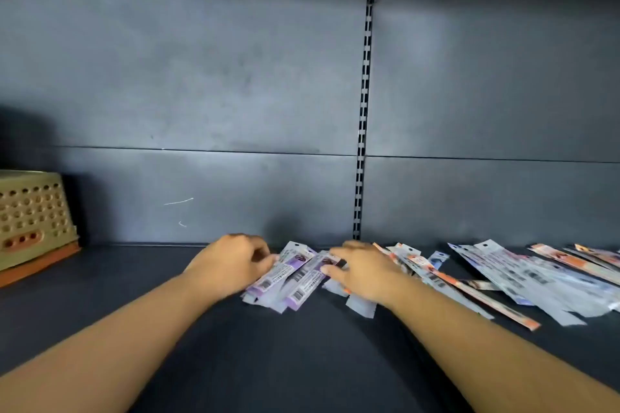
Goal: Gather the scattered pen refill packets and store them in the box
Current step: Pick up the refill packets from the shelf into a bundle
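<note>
Both hands meet over a small bunch of purple refill packets on a dark shelf.

Left hand (pixel 231 263) curls its fingers round the left edge of the purple packets (pixel 288 278); right hand (pixel 364 273) lies flatter, fingers spread and pressing on the bunch's right side and on packets under its palm. The shelf (pixel 302 355) is dark grey, backed by grey metal panels (pixel 201 94) with a slotted upright (pixel 364 124). More orange and white packets (pixel 510 275) lie scattered to the right of the right hand. A tan perforated box (pixel 32 218) stands well apart at the far left.
</note>
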